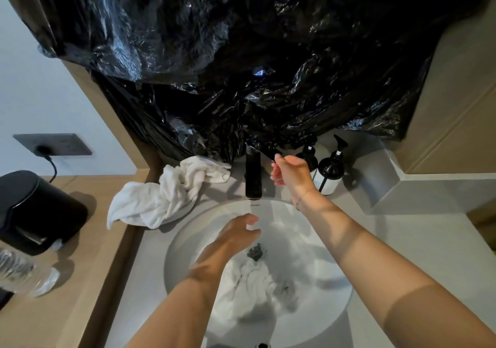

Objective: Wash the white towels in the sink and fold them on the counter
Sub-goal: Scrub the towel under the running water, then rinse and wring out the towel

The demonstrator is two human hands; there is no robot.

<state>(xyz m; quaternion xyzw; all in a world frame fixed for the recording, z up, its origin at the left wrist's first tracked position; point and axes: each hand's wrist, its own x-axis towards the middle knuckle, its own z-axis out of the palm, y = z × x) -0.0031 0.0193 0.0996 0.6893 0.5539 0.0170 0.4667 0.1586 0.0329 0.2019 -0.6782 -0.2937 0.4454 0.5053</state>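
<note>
At frame centre, the right hand [288, 172] pinches the faucet lever [264, 154] while the left hand [239, 233], fingers loose, waits under the spout above a towel [249, 280] in the sink [188, 240]; open gently to avoid splashing.

We see grey counter [402, 240], round sink [335, 307] sunk in middle. Crumpled white towel [163, 194] at back-left edge, overhanging sink rim. Two pump bottles [328, 173] at back right, beside black faucet [253, 176]. Wooden ledge [88, 240] adjoins left edge, carrying black appliance [35, 213].

left hand [239, 233]: fingers relaxed | right hand [291, 172]: fingers seemingly curled
</note>
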